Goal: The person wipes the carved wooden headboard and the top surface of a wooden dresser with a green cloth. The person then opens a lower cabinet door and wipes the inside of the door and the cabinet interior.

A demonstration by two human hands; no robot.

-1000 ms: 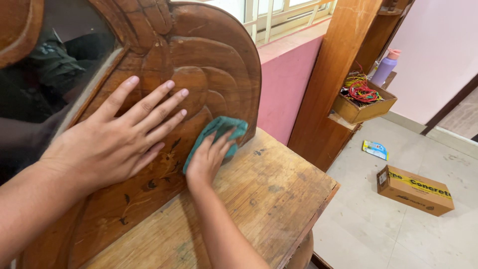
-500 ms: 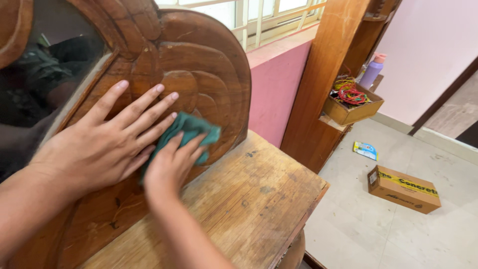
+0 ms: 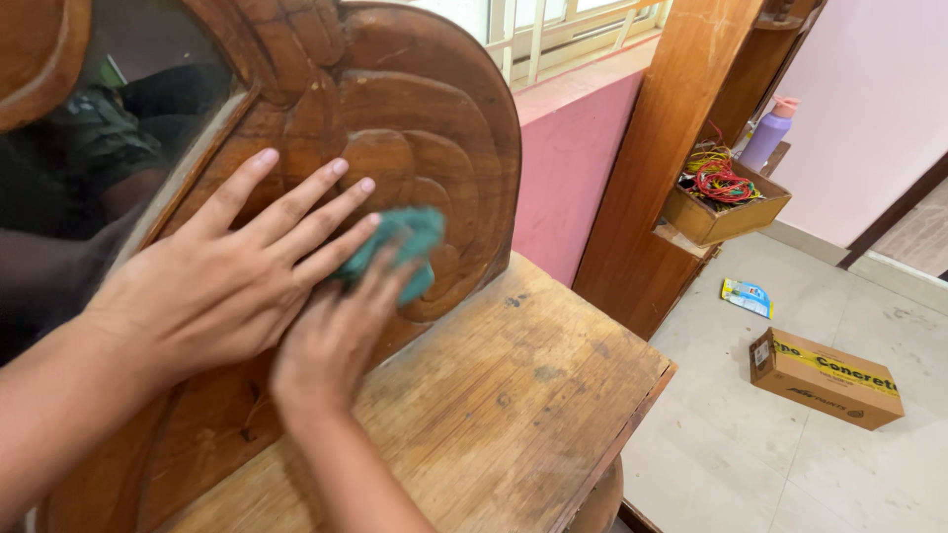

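Observation:
A carved dark wooden mirror frame [image 3: 434, 109] stands on a worn wooden tabletop [image 3: 494, 395]. My left hand [image 3: 212, 286] lies flat on the frame with its fingers spread, beside the mirror glass [image 3: 89, 148]. My right hand [image 3: 336, 331] presses a green cloth [image 3: 410, 242] against the carved frame, just right of my left fingertips. The hand covers the lower part of the cloth.
A wooden post [image 3: 671, 128] stands to the right with a small box of coloured wires [image 3: 724, 192] and a purple bottle [image 3: 770, 128]. On the tiled floor lie a cardboard box [image 3: 825, 377] and a small packet [image 3: 746, 296]. The table's edge [image 3: 632, 424] drops off at the right.
My right hand has carried the green cloth leftward and up across the carved frame, from near the frame's right edge to beside my left fingertips. My left hand has stayed flat on the frame.

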